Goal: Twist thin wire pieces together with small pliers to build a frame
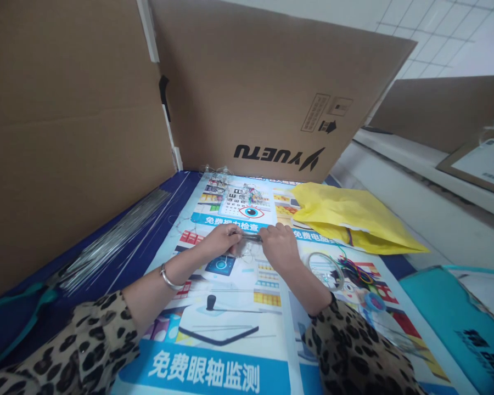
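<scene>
Over the middle of the printed sheet, my left hand (226,238) and my right hand (279,247) face each other, fingers closed. Between them runs a short, thin, dark metal rod-like piece (252,237), with one end in each hand; its exact kind is too small to make out. A fine loose strand of wire (247,253) hangs just below it. My left wrist wears a silver bangle (170,278). Both fingertip grips are partly hidden by the hands themselves.
Straight metal wires (119,236) lie at left, near teal-handled pliers (24,318). Tangled wire (218,174) sits by the cardboard wall (271,93). At right are a yellow bag (354,214), a silvery wire coil (325,270), coloured cords (358,271) and a teal box (448,318).
</scene>
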`<state>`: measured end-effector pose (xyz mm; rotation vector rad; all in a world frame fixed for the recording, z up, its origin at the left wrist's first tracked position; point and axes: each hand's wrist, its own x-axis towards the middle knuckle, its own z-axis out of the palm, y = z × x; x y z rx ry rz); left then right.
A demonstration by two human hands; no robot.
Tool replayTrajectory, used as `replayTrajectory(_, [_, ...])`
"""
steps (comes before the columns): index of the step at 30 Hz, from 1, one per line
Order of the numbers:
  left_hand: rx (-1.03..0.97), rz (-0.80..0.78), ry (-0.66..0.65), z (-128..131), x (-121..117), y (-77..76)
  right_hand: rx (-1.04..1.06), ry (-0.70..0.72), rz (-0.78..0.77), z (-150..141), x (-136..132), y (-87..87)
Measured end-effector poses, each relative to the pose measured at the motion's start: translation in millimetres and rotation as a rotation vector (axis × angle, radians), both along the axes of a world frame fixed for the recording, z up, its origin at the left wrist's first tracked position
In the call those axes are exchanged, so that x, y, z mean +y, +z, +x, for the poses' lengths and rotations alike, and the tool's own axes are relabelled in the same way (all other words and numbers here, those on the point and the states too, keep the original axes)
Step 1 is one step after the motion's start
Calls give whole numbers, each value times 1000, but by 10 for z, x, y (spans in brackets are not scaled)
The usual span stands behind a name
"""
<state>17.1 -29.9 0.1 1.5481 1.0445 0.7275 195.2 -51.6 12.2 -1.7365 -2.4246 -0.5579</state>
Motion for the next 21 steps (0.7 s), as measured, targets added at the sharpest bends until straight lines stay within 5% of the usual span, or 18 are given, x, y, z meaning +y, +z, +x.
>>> replayTrajectory(21, [138,111,-58,-11,-34,110,-53,70,71,51,-14,58])
